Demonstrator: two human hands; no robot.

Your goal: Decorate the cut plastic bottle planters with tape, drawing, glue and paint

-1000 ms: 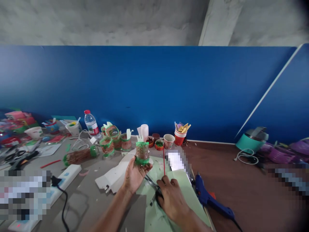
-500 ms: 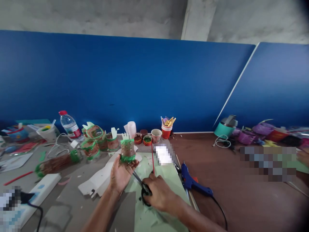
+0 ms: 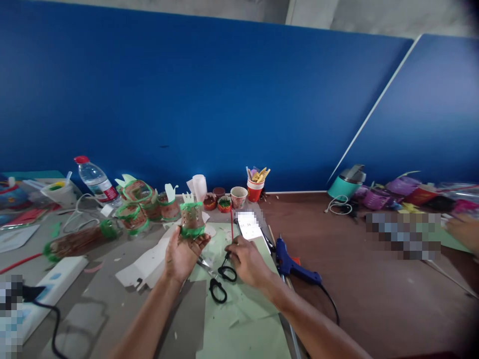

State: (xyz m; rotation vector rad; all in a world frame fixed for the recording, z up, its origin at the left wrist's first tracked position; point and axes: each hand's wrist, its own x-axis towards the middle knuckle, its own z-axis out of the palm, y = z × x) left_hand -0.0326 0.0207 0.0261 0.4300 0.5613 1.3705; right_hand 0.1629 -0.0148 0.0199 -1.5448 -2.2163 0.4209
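My left hand (image 3: 183, 257) is closed around the base of a small brown pot (image 3: 192, 219) with green bands at rim and bottom, held upright; pale green pointed paper pieces stick up from it. My right hand (image 3: 245, 259) has its fingers pinched together just right of the scissors. A short dark piece shows at its fingertips, but I cannot make out what they hold. The black-handled scissors (image 3: 217, 291) lie on pale green paper (image 3: 243, 324), blades partly open and pointing toward my left hand. A thin red stick (image 3: 232, 224) runs down to my right fingers.
Similar green-edged pots (image 3: 132, 219) and a water bottle (image 3: 97, 182) stand left. A blue glue gun (image 3: 295, 264) and phone (image 3: 250, 227) lie right. A power strip (image 3: 52, 294) is near left. Another person's hand (image 3: 464, 232) is at far right.
My right hand has let go of the scissors and moved slightly up and right, beside the red stick. The scissors now lie on the paper. My left hand still holds the pot.
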